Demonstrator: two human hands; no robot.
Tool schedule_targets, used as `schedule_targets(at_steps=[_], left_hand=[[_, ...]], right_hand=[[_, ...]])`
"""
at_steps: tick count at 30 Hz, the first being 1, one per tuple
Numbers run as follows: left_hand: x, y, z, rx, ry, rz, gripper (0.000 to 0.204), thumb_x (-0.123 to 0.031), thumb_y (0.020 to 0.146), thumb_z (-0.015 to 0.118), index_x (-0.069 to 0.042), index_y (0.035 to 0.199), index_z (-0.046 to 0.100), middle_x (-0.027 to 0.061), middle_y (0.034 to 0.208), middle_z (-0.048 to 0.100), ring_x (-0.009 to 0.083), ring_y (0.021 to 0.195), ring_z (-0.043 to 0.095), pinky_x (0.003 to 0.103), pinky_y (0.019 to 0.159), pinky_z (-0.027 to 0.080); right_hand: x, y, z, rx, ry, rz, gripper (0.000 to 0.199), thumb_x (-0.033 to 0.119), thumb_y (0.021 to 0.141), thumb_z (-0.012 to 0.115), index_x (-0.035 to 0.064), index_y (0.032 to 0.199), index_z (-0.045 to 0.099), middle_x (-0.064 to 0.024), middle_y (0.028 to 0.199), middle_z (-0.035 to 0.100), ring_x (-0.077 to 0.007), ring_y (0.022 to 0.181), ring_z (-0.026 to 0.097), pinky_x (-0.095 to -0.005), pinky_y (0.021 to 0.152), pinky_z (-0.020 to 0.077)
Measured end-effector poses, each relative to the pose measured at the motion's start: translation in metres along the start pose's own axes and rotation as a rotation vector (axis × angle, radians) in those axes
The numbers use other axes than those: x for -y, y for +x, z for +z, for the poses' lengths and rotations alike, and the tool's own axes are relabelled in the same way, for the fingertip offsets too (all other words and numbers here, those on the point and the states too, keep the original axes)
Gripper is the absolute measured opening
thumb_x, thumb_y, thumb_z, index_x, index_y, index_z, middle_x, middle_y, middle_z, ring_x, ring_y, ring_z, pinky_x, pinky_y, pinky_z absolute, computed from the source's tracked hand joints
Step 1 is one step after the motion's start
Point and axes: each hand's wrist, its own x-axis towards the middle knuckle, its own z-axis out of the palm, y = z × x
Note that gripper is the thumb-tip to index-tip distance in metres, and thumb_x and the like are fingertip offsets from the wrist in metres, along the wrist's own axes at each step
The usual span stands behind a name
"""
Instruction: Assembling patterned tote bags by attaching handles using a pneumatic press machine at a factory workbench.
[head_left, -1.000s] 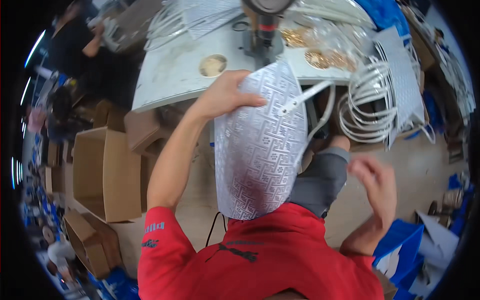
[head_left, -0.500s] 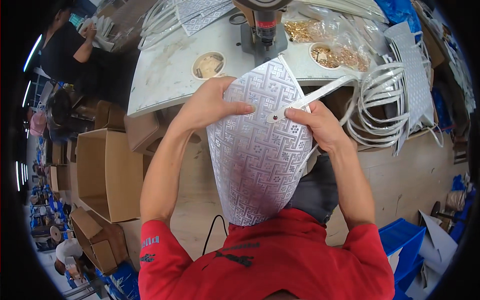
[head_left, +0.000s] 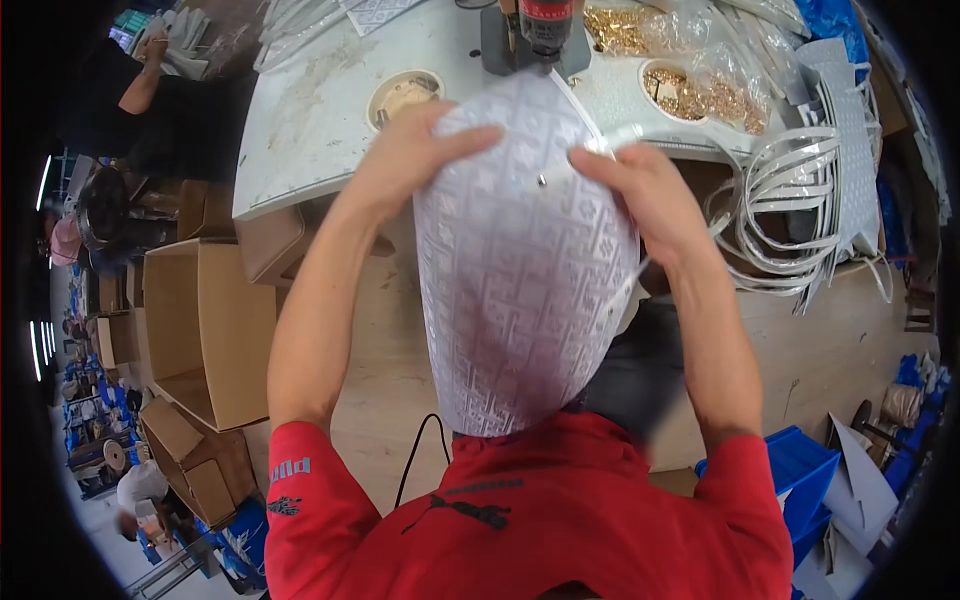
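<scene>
A curved sheet of silver-white material with an embossed geometric pattern hangs between my two hands, its lower end close to my chest. My left hand grips its upper left edge, thumb lying across the face. At the upper right edge, my right hand is closed on the sheet and a white strap, with the thumb over the strap's end. A small shiny metal stud shows at that strap end. Motion blurs the sheet's top, which lies just in front of a bench press.
A bowl is set in the white table at left. Right of the press lie bags of gold-coloured small parts and coiled white straps. Cardboard boxes stand left, blue bins at lower right. Another person sits far left.
Both hands have lifted the sheet and strap upward in the view, toward the press, and the sheet's face has tilted. The whole view has also shifted a little.
</scene>
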Motion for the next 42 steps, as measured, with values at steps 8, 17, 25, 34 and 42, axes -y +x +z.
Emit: schedule_targets(at_steps=[8, 17, 25, 34, 42], left_hand=[[-0.01, 0.031, -0.015, -0.173, -0.23, 0.04, 0.035, -0.022, 0.09, 0.078, 0.008, 0.106, 0.072, 0.0128, 0.097, 0.075, 0.0143, 0.082, 0.072, 0.029, 0.071, 0.056], [-0.017, 0.042, -0.014, -0.156, -0.277, -0.029, 0.022, -0.011, 0.096, 0.069, 0.008, 0.107, 0.071, 0.0125, 0.093, 0.075, 0.0161, 0.075, 0.071, 0.029, 0.064, 0.057], [-0.019, 0.039, -0.014, -0.178, -0.206, -0.062, 0.023, -0.012, 0.094, 0.073, 0.008, 0.106, 0.072, 0.0112, 0.091, 0.075, 0.0144, 0.073, 0.07, 0.028, 0.064, 0.056], [-0.03, 0.032, -0.006, -0.247, -0.103, -0.082, 0.019, -0.013, 0.093, 0.074, 0.005, 0.099, 0.072, 0.0081, 0.085, 0.072, 0.0132, 0.067, 0.065, 0.028, 0.06, 0.05], [-0.004, 0.041, -0.02, -0.193, -0.004, -0.026, 0.039, -0.026, 0.092, 0.076, 0.005, 0.115, 0.069, 0.0097, 0.097, 0.075, 0.0134, 0.079, 0.072, 0.024, 0.072, 0.057]], right_hand=[[0.034, 0.056, 0.004, -0.054, -0.244, -0.203, 0.032, 0.031, 0.094, 0.076, 0.0044, 0.078, 0.069, 0.0044, 0.068, 0.063, -0.0029, 0.054, 0.05, -0.0227, 0.05, 0.0343], [0.051, 0.07, 0.01, -0.168, -0.364, -0.118, 0.022, 0.023, 0.095, 0.073, 0.0045, 0.084, 0.072, 0.0019, 0.064, 0.058, -0.0069, 0.048, 0.043, -0.0275, 0.045, 0.0287], [0.053, 0.067, 0.017, -0.215, -0.456, -0.15, 0.023, 0.023, 0.095, 0.073, 0.0024, 0.085, 0.071, 0.001, 0.065, 0.06, -0.0075, 0.049, 0.046, -0.0272, 0.046, 0.0323], [0.043, 0.068, 0.01, -0.133, -0.317, -0.173, 0.026, 0.025, 0.094, 0.076, 0.0008, 0.086, 0.072, 0.0008, 0.066, 0.061, -0.0082, 0.05, 0.045, -0.0261, 0.047, 0.0331], [0.038, 0.057, 0.012, -0.228, -0.39, -0.168, 0.027, 0.026, 0.094, 0.075, 0.0011, 0.084, 0.071, 0.0015, 0.066, 0.061, -0.0073, 0.051, 0.046, -0.026, 0.047, 0.0327]])
